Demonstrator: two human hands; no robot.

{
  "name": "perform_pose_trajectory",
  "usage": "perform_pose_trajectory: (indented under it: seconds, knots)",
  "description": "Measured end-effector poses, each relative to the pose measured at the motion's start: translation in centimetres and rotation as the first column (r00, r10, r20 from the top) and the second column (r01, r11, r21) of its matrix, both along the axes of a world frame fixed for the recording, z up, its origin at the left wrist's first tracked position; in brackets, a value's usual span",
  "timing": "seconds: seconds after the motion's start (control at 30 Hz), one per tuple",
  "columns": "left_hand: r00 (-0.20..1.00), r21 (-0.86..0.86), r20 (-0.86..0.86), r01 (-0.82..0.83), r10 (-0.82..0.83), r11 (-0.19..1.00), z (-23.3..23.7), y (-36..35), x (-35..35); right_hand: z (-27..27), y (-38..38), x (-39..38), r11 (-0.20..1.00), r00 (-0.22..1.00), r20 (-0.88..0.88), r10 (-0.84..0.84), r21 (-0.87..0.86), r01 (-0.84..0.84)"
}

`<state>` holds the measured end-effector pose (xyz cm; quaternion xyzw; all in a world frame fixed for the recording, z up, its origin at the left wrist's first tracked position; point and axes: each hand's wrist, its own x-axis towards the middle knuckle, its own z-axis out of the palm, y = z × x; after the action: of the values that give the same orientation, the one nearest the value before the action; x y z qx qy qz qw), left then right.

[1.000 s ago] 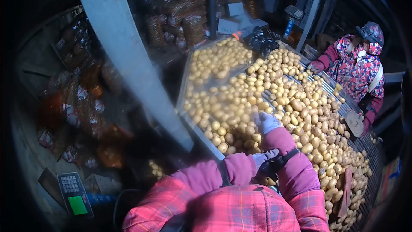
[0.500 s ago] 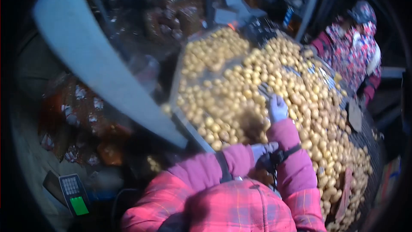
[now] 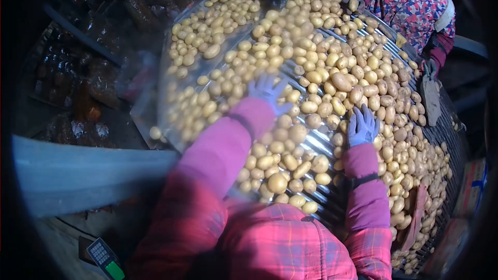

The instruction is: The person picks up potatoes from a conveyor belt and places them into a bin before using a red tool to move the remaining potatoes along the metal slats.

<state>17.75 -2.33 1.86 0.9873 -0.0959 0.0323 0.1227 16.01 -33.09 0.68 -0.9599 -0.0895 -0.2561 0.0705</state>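
Pale-coloured potatoes (image 3: 341, 82) lie spread over a sloping metal table with a slatted grate (image 3: 317, 142). My left hand (image 3: 268, 92), in a light lavender glove, reaches forward among the potatoes at the middle, its fingers spread and slightly blurred. To the right, my right hand (image 3: 363, 126) wears a matching glove and rests on the potatoes with fingers apart. Neither hand has a potato in its grasp. Bare shiny bars show between the two hands.
A co-worker in a patterned jacket (image 3: 412, 10) stands at the far right edge. A reddish board (image 3: 416, 218) leans among potatoes at the right. A pale metal beam (image 3: 93, 173) crosses the left side, above a keypad device with a green screen (image 3: 113, 269).
My left hand has gone from beside my right wrist to forward over the potatoes, fingers spread. My right hand has shifted rightward and opened. The view has turned, and more grate bars show.
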Motion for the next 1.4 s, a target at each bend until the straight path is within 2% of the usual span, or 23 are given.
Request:
perform_pose_trajectory:
  seconds: [0.03,0.1,0.13,0.23,0.43,0.47,0.5,0.53,0.6,0.63,0.7,0.73,0.8,0.83,0.9,0.93,1.03,1.07,1.1,1.17,1.23,1.3,1.4]
  knots:
    - [1.0,-0.007,-0.016,-0.004,0.004,1.0,-0.7,0.6,0.8,0.0,0.1,-0.1,1.0,1.0,-0.016,0.004,-0.007,-0.004]
    - [0.985,0.237,0.168,-0.01,-0.031,0.971,-1.7,2.4,2.3,-0.1,0.2,-0.3,1.0,1.0,0.013,0.023,0.017,-0.023]
    - [0.988,0.136,-0.147,-0.037,0.057,0.99,-1.6,3.0,3.8,-0.3,0.1,-0.3,0.999,0.999,0.015,0.032,0.002,-0.032]
    - [0.992,0.122,-0.126,0.001,0.014,0.993,-2.2,5.0,5.3,-0.2,0.2,-0.2,1.0,1.0,-0.018,0.01,-0.013,-0.011]
    - [0.994,0.109,-0.097,-0.039,0.05,0.993,-1.2,7.7,8.4,-0.4,0.1,-0.2,1.0,0.999,-0.026,0.026,-0.013,-0.027]
    - [0.97,0.017,-0.232,0.079,-0.073,0.997,0.4,8.7,10.1,-0.7,0.0,-0.2,1.0,0.999,-0.027,0.029,0.001,-0.029]
    - [0.969,-0.331,-0.247,-0.086,0.002,0.94,-0.3,9.8,11.8,-0.8,0.2,-0.3,1.0,0.999,-0.034,0.019,0.01,-0.019]
    - [0.954,-0.629,-0.292,-0.247,0.07,0.737,-1.2,10.5,13.6,-0.5,0.4,-0.3,1.0,0.998,-0.062,0.01,0.021,-0.009]
    - [0.965,-0.634,-0.133,-0.258,0.226,0.729,1.3,9.5,17.2,-0.5,0.5,-0.2,0.999,0.996,-0.094,-0.005,0.043,0.009]
    - [0.968,-0.641,-0.132,-0.248,0.214,0.727,0.8,9.4,19.3,-0.5,0.4,-0.1,0.999,0.996,-0.091,-0.017,0.035,0.02]
    - [0.955,-0.533,0.137,-0.154,0.265,0.832,-1.7,9.6,23.0,-0.3,0.5,-0.2,0.999,0.996,-0.093,0.018,0.04,-0.014]
    - [0.959,-0.54,0.134,-0.139,0.248,0.83,-3.2,9.4,24.6,-0.2,0.5,-0.1,0.999,0.996,-0.089,0.015,0.031,-0.013]
    - [0.965,-0.317,0.221,-0.064,0.139,0.946,-5.6,9.1,26.8,0.1,0.6,-0.1,0.999,0.994,-0.111,-0.003,0.036,0.007]
    - [0.968,-0.322,0.217,-0.051,0.126,0.945,-6.0,9.3,27.3,0.3,0.8,-0.1,0.999,0.991,-0.133,0.003,0.049,0.004]
    - [0.995,-0.149,-0.029,-0.097,0.094,0.984,-5.3,9.4,27.6,0.5,0.8,0.1,0.999,0.991,-0.133,-0.029,0.019,0.031]
    - [1.0,-0.255,0.014,-0.021,0.025,0.967,-7.4,10.9,28.7,0.6,1.0,0.0,0.999,0.99,-0.139,-0.029,0.024,0.033]
    - [0.996,-0.278,-0.09,0.002,-0.028,0.961,-7.0,11.0,30.7,0.4,1.1,-0.1,0.999,0.988,-0.151,-0.039,0.029,0.044]
    - [0.976,-0.14,-0.204,-0.099,0.069,0.985,-6.7,10.1,31.5,0.6,1.1,-0.1,0.999,0.988,-0.155,-0.029,0.038,0.036]
    - [0.976,-0.146,-0.207,-0.097,0.065,0.985,-7.1,10.2,31.5,0.7,1.1,0.0,0.998,0.987,-0.16,-0.019,0.048,0.027]
    - [0.994,-0.065,0.002,-0.105,0.105,0.992,-7.6,10.1,30.8,0.8,1.2,0.0,0.999,0.985,-0.168,-0.023,0.036,0.029]
    - [0.98,-0.019,-0.063,-0.19,0.189,0.982,-7.3,9.4,30.2,0.8,1.0,0.0,0.999,0.984,-0.178,-0.023,0.025,0.028]
    - [0.955,-0.259,-0.236,-0.24,0.179,0.936,-6.4,10.2,29.4,0.5,1.0,-0.1,0.999,0.988,-0.153,-0.031,0.034,0.036]
    - [0.899,-0.565,-0.429,-0.343,0.088,0.751,-3.5,11.3,28.3,0.7,1.0,-0.1,0.999,0.988,-0.152,-0.022,0.023,0.026]
